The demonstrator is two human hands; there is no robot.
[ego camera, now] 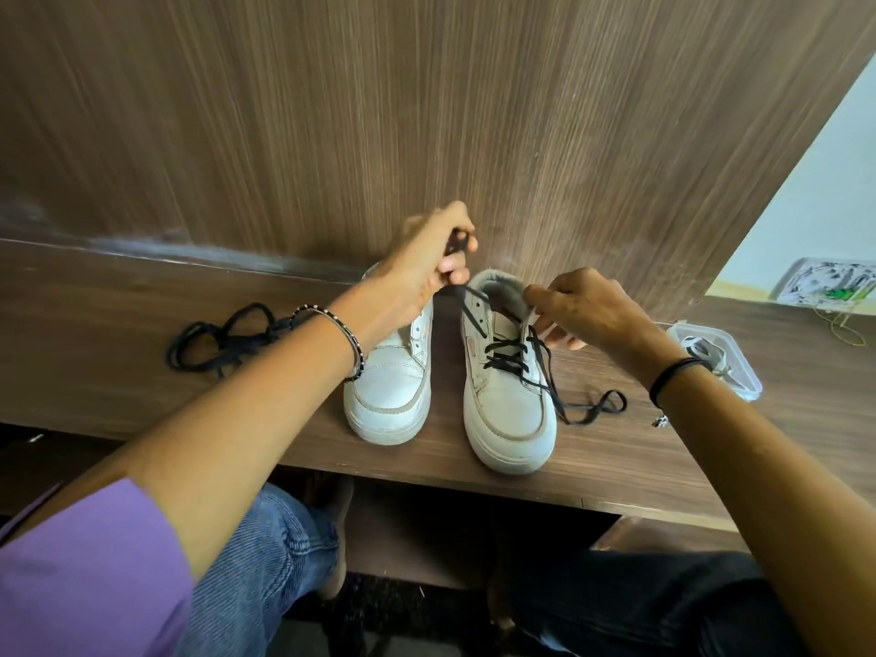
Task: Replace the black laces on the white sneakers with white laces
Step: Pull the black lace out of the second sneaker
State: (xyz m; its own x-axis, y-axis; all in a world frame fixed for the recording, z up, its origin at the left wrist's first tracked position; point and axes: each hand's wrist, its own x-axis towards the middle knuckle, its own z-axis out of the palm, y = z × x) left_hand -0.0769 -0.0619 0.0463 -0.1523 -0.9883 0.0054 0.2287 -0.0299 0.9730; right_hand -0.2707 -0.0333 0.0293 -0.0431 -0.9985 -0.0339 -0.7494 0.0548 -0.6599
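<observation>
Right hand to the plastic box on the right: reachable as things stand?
Likely yes. The box sits on the table right beside the wrist of the right hand, nothing between them. But that hand grips the laced sneaker, so it must let go first.

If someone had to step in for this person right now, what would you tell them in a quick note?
Left hand pinches the black lace, holding one end raised above the right-side sneaker.
Right hand grips that sneaker's collar.
Done: the left-side sneaker is unlaced; its loose black lace lies on the table.
Left: unlace the lower eyelets, then thread both with the white laces that seem to lie in the clear box.
</observation>
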